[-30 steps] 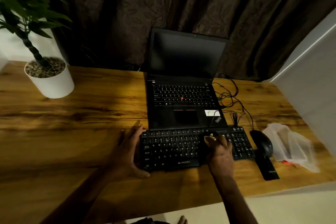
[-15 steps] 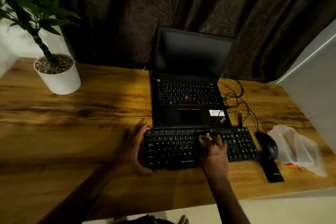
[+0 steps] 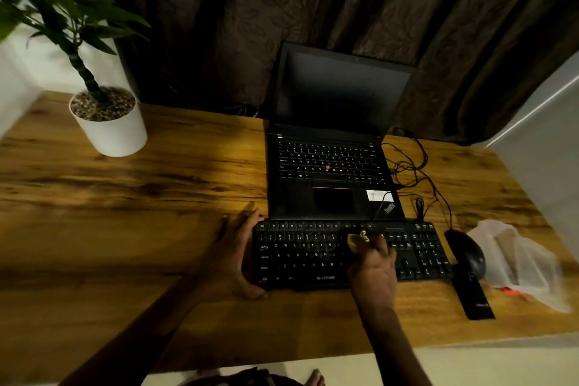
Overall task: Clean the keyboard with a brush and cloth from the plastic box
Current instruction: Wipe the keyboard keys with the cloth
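Observation:
A black keyboard (image 3: 300,257) lies on the wooden desk (image 3: 141,197), just in front of an open laptop. My left hand (image 3: 233,255) rests flat against the keyboard's left end, thumb along its front edge. My right hand (image 3: 374,266) lies over the keys right of centre, pressing a small yellowish cloth (image 3: 357,239) onto them; only the cloth's far edge shows past my fingers. A clear plastic container (image 3: 517,263) lies at the right, with something red beside its near edge. No brush can be made out.
The black laptop (image 3: 332,172) stands open behind the keyboard, with cables (image 3: 413,172) to its right. A black mouse (image 3: 466,252) and a flat black bar (image 3: 473,298) lie right of the keyboard. A potted plant (image 3: 109,122) stands far left. Dark curtains hang behind.
My right hand has slid the cloth to the left along the keys. The left hand has stayed at the keyboard's end. The camera has turned a little to the left.

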Tool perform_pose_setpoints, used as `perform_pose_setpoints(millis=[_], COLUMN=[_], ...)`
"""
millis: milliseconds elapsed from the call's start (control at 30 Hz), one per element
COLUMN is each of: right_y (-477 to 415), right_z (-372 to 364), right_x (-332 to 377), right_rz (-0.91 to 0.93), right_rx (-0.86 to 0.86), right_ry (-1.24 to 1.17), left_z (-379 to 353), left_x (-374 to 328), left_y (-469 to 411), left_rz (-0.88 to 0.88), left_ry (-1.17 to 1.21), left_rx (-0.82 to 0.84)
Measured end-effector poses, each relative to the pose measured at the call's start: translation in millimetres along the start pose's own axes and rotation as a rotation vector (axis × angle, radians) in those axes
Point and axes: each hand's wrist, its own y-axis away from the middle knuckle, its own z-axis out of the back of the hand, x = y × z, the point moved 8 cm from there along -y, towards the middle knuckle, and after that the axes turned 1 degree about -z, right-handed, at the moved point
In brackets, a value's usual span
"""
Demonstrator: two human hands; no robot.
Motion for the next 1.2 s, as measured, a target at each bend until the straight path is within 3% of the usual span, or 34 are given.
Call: perform_pose_setpoints(millis=[300,533,833,1000,1200], right_y=[13.7,3.6,17.2,10.4,18.8], right_z=[-27.4,-15.5,-26.5,-13.5,-26.7], right_x=[45.8,18.2,68.5,47.0,77.7], right_rz=[0.144,0.04,0.203,0.095,0.202], right_rx=[0.071,0.04,0.046,0.004,0.02], right_ry=[0.101,0.051,0.028,0.003,0.038], left_z=[0.4,-4.9,-6.4,-5.8,-2.9], left_x=[-1.6,6.5,10.6,10.7,3.8], left_y=[0.8,2.2,-0.7,0.7,0.2], left_rz=[-0.003,0.022,0.041,0.052,0.02], left_ry=[-0.016,0.002,-0.012,-0.004,0.007], left_rx=[-0.016,0.011,0.007,0.013,0.018])
